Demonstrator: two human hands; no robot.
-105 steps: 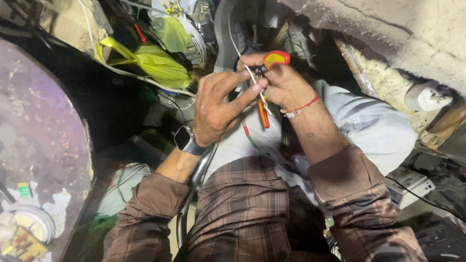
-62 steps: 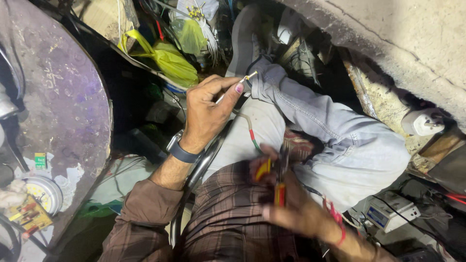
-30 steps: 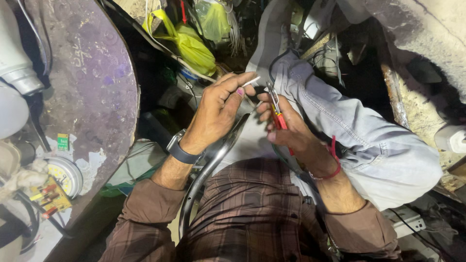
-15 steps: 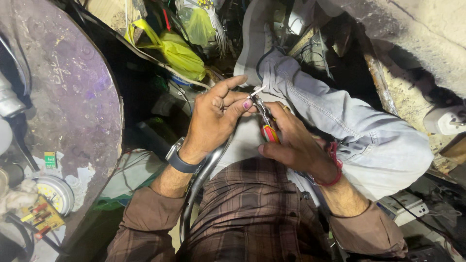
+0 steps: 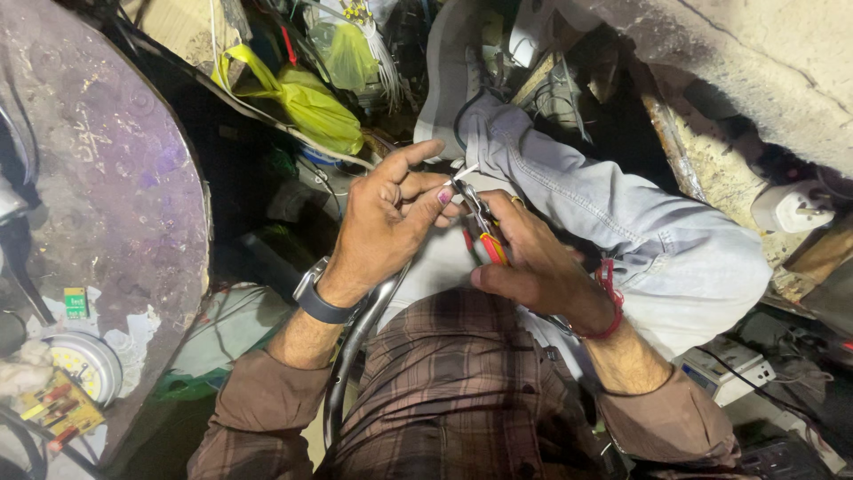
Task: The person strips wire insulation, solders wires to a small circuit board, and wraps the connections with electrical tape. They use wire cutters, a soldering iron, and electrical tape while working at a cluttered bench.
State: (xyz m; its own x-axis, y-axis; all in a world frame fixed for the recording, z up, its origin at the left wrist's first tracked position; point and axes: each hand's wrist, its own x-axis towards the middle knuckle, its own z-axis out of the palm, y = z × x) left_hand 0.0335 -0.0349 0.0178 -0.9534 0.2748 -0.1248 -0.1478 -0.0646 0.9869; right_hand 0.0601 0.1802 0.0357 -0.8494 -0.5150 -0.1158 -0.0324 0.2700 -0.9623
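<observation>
Hands meeting above the lap: left hand (image 5: 386,222) pinching a thin white wire (image 5: 464,172) between thumb and fingers, right hand (image 5: 524,258) closed around red-and-yellow-handled pliers (image 5: 480,227), tips set at the wire's end just beside the left fingertips. Apparently mid-strip or mid-cut on that wire end. Next calls for a steady squeeze and a firm left pinch. Green bag (image 5: 311,107) lying well beyond.

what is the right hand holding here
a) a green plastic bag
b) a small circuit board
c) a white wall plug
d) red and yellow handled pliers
d: the right hand grips the red and yellow handled pliers, their tips meeting the thin white wire pinched by the left hand.
</observation>
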